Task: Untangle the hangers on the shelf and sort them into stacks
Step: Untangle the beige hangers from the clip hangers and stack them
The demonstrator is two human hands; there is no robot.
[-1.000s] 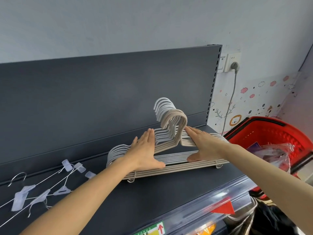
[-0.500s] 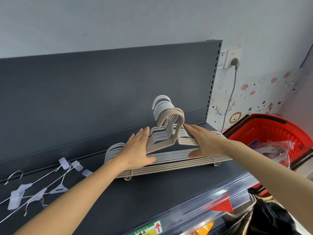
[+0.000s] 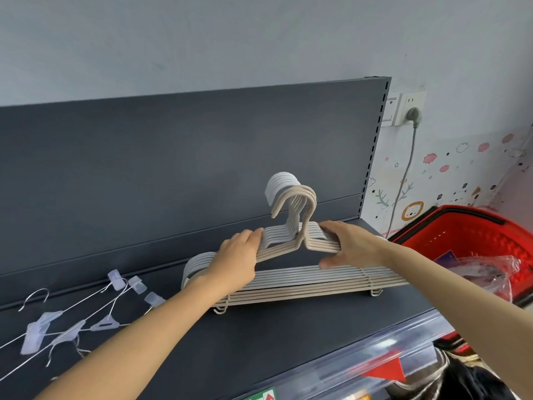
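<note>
Clasping hanger stack (image 3: 302,280) between left grip (image 3: 236,258) and right grip (image 3: 349,243).

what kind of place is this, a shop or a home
Probably a small shop: a dark metal display shelf with a slotted back panel, a clear price-label strip along its front edge, and a red shopping basket beside it.

Shop: dark slotted gondola shelf (image 3: 259,342), clear price rail (image 3: 360,368), red shopping basket (image 3: 461,241)

A stack of hangers (image 3: 302,281) stands on the shelf (image 3: 274,342), in front of its back panel (image 3: 173,168). Clip hangers (image 3: 101,324) lie to its left; a basket (image 3: 461,241) sits beyond the shelf's right end.
</note>
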